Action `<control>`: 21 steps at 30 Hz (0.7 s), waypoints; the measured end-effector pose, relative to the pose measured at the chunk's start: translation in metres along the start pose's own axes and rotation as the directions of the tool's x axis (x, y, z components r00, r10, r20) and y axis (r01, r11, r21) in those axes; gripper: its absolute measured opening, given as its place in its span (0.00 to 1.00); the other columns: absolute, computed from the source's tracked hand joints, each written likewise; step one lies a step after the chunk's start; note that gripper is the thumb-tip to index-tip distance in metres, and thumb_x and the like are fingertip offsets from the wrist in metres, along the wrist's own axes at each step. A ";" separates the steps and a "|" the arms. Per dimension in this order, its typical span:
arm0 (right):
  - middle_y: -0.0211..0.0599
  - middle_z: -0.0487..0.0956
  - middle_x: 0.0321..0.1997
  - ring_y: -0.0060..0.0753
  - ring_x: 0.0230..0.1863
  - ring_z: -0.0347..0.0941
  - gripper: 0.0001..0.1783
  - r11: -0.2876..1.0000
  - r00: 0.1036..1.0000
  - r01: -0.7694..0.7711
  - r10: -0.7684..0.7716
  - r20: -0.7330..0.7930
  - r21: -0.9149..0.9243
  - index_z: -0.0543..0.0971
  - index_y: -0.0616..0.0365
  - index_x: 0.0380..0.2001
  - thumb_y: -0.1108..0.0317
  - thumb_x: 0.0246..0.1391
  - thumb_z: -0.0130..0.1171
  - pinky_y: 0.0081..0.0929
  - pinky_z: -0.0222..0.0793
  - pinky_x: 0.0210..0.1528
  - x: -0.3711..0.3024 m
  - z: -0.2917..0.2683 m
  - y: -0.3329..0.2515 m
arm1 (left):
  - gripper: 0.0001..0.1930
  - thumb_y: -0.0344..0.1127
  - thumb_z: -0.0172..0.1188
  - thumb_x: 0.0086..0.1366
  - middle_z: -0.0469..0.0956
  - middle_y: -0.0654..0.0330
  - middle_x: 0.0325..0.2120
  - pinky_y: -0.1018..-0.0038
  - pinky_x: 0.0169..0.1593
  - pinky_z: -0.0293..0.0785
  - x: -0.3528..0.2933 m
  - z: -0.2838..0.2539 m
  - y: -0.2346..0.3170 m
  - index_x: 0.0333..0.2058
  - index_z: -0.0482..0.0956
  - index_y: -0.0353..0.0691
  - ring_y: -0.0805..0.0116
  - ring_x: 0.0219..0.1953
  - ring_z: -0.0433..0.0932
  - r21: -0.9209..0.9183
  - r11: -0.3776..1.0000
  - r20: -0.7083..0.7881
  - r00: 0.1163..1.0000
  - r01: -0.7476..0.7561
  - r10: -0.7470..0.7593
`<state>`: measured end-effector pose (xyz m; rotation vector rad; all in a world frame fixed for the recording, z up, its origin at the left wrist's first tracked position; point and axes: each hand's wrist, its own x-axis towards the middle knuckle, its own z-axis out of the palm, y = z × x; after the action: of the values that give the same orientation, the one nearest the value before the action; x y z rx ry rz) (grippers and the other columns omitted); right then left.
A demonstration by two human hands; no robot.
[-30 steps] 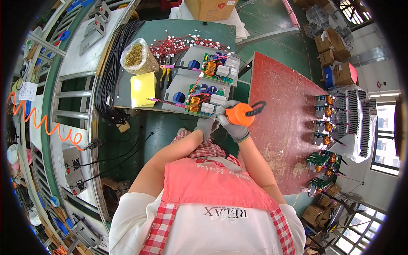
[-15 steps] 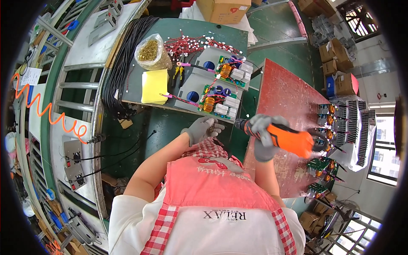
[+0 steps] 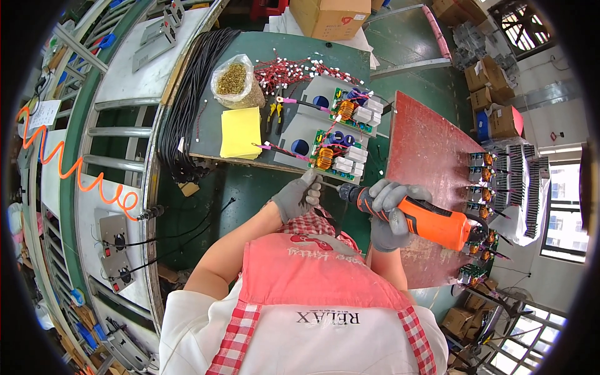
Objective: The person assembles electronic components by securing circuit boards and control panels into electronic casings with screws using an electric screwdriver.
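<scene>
My right hand, in a grey glove, is wrapped round an orange and black power screwdriver. The tool lies almost level, its thin bit pointing left to the fingertips of my left hand. That hand, gloved too, is closed in a pinch at the bit's tip; whatever small thing it holds is hidden. Just beyond my hands, a grey metal plate with a green circuit board sits at the near table edge. A second such board lies behind it. Both carry copper coils, blue capacitors and white blocks.
On the green table are a bag of brass screws, yellow paper sheets, pliers, red wires and black cables. A red board at right bears several circuit boards. A roller conveyor runs along the left.
The screwdriver has moved left and become more level, bringing its bit to my left hand. My left fingers have closed into a pinch. The table scene has shifted slightly right.
</scene>
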<state>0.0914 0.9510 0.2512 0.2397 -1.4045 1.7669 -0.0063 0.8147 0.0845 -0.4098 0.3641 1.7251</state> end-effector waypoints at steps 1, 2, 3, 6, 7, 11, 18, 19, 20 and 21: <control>0.29 0.70 0.21 0.28 0.23 0.68 0.26 1.000 1.000 0.006 -0.006 -0.002 0.002 0.67 0.56 0.50 0.73 0.42 0.52 0.34 0.66 0.36 -0.002 0.003 0.002 | 0.18 0.52 0.55 0.62 0.64 0.69 0.19 0.84 0.21 0.57 -0.003 -0.001 0.002 0.32 0.71 0.40 0.80 0.19 0.58 0.014 1.000 0.007 1.000 0.006 -0.007; 0.30 0.70 0.21 0.28 0.24 0.69 0.27 1.000 1.000 0.012 -0.012 -0.004 0.005 0.67 0.56 0.50 0.73 0.42 0.52 0.35 0.66 0.36 -0.003 0.005 0.004 | 0.19 0.53 0.58 0.59 0.64 0.69 0.19 0.85 0.21 0.56 -0.006 -0.002 0.005 0.30 0.71 0.41 0.81 0.18 0.57 0.027 1.000 0.015 1.000 0.012 -0.013; 0.30 0.70 0.21 0.28 0.24 0.69 0.27 1.000 1.000 0.012 -0.012 -0.007 0.003 0.67 0.56 0.50 0.73 0.42 0.52 0.35 0.66 0.36 -0.004 0.009 0.005 | 0.19 0.53 0.58 0.59 0.64 0.69 0.19 0.85 0.21 0.56 -0.008 -0.005 0.007 0.30 0.71 0.41 0.81 0.18 0.57 0.028 0.999 0.014 1.000 0.015 -0.016; 0.31 0.71 0.23 0.28 0.25 0.69 0.27 1.000 1.000 -0.005 0.005 -0.017 0.011 0.66 0.56 0.50 0.73 0.42 0.52 0.35 0.66 0.36 -0.005 0.018 0.008 | 0.20 0.54 0.59 0.59 0.63 0.69 0.18 0.84 0.20 0.55 -0.013 -0.012 0.012 0.29 0.70 0.41 0.80 0.17 0.56 0.092 0.996 0.043 0.999 0.016 -0.020; 0.31 0.71 0.23 0.28 0.25 0.69 0.27 1.000 1.000 -0.003 0.003 -0.004 0.021 0.66 0.56 0.50 0.73 0.42 0.52 0.35 0.66 0.36 -0.006 0.019 0.011 | 0.19 0.52 0.57 0.60 0.63 0.69 0.19 0.84 0.20 0.55 -0.016 -0.012 0.013 0.30 0.70 0.40 0.80 0.18 0.56 0.095 0.995 0.040 0.999 -0.013 0.010; 0.32 0.71 0.24 0.29 0.26 0.69 0.26 0.999 0.998 -0.040 0.041 -0.047 0.022 0.66 0.55 0.50 0.72 0.42 0.52 0.35 0.66 0.37 -0.008 0.025 0.015 | 0.18 0.51 0.56 0.63 0.63 0.68 0.20 0.83 0.22 0.56 -0.019 -0.017 0.020 0.31 0.70 0.39 0.80 0.19 0.57 0.120 0.992 0.062 0.998 -0.040 0.033; 0.32 0.71 0.25 0.29 0.26 0.69 0.25 0.996 0.992 -0.086 0.087 -0.091 0.019 0.66 0.55 0.49 0.72 0.43 0.53 0.35 0.66 0.38 -0.005 0.028 0.019 | 0.16 0.48 0.55 0.64 0.68 0.66 0.21 0.81 0.22 0.58 -0.018 -0.025 0.028 0.29 0.70 0.40 0.78 0.19 0.60 0.336 0.930 0.034 0.988 -0.150 0.148; 0.32 0.71 0.25 0.29 0.26 0.69 0.25 0.994 0.989 -0.104 0.105 -0.104 0.016 0.66 0.55 0.49 0.72 0.43 0.53 0.35 0.66 0.38 -0.004 0.028 0.020 | 0.16 0.48 0.55 0.64 0.68 0.66 0.21 0.81 0.22 0.59 -0.016 -0.028 0.030 0.28 0.70 0.40 0.78 0.19 0.60 0.352 0.926 0.063 0.990 -0.141 0.126; 0.32 0.71 0.25 0.29 0.25 0.69 0.25 0.992 0.985 -0.122 0.123 -0.118 0.013 0.66 0.55 0.49 0.72 0.43 0.54 0.36 0.66 0.38 -0.002 0.027 0.022 | 0.16 0.48 0.55 0.65 0.69 0.66 0.20 0.80 0.22 0.60 -0.014 -0.032 0.033 0.28 0.70 0.41 0.78 0.19 0.61 0.368 0.921 0.092 0.990 -0.132 0.105; 0.32 0.71 0.25 0.29 0.25 0.69 0.25 0.992 0.985 -0.125 0.125 -0.116 0.013 0.66 0.55 0.49 0.72 0.43 0.54 0.36 0.66 0.38 -0.001 0.026 0.023 | 0.16 0.48 0.55 0.65 0.69 0.66 0.20 0.80 0.22 0.60 -0.012 -0.035 0.034 0.28 0.70 0.41 0.78 0.19 0.61 0.365 0.922 0.091 0.990 -0.133 0.106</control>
<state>0.0668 0.9276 0.2431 0.0511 -1.3555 1.8564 -0.0352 0.7819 0.0600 -0.0519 0.6625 1.7358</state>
